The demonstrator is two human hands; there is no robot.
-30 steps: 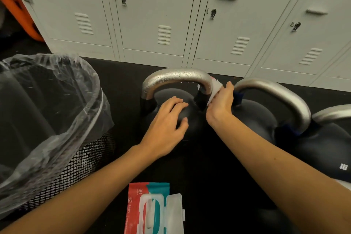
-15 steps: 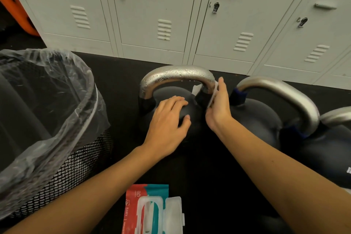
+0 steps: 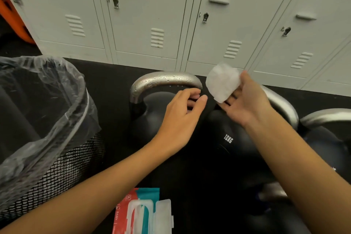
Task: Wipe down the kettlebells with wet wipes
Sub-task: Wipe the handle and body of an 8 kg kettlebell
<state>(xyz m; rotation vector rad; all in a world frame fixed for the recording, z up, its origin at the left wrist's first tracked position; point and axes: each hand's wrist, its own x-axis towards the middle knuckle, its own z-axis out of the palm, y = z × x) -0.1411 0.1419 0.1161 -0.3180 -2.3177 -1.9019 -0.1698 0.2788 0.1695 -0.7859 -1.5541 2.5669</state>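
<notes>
Flooring (image 3: 117,74) is black, running back to a row of pale grey lockers (image 3: 148,15). At far left, a mesh bin (image 3: 62,161) with a clear plastic liner (image 3: 47,100); its contents can't be made out. Your left hand (image 3: 180,112) hangs loosely curled over the leftmost kettlebell (image 3: 150,119), gripping nothing, just below its wet steel handle (image 3: 163,80). Your right hand (image 3: 245,102) pinches a crumpled wet wipe (image 3: 222,81) above the kettlebell marked 12KG (image 3: 228,138). Near edge: wipes pack (image 3: 144,213), lid flipped open.
</notes>
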